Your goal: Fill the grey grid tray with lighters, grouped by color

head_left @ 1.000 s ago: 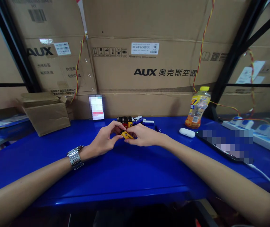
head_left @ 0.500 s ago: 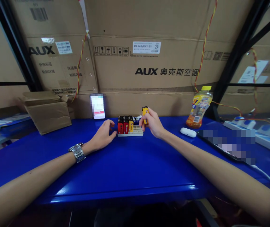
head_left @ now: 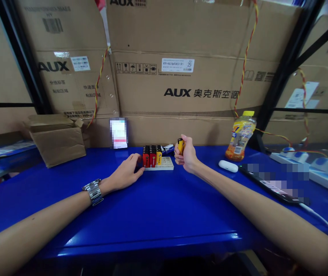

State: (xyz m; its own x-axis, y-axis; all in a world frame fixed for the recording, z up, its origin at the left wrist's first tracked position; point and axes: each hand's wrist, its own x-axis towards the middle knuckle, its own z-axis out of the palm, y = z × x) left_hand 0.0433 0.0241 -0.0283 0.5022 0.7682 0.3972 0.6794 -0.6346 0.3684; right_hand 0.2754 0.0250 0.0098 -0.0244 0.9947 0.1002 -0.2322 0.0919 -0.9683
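Observation:
My right hand (head_left: 187, 155) is closed round a yellow lighter (head_left: 180, 145), held upright just right of the tray, its dark top showing above the fingers and the thumb raised beside it. A white compartment tray (head_left: 168, 165) lies on the blue table. Red lighters (head_left: 149, 159) with black tops stand in its left part, and yellow lighters (head_left: 159, 158) stand beside them. Empty compartments show in the tray's right part. My left hand (head_left: 128, 170), with a metal watch on the wrist, rests at the tray's left end, thumb and fingers apart, the thumb seeming to touch it.
Behind the tray lies a blue-and-white object (head_left: 168, 148). A lit phone (head_left: 118, 132) leans at the back, near an open cardboard box (head_left: 57, 143). To the right are a drink bottle (head_left: 240, 136), a white earphone case (head_left: 228, 166), a cabled dark device (head_left: 284, 196) and a power strip (head_left: 319, 174).
My right hand has moved slightly right from the tray, its grip now wrapped round the lighter with the thumb up. My left hand has come closer to the tray's left end. The view has tilted up slightly.

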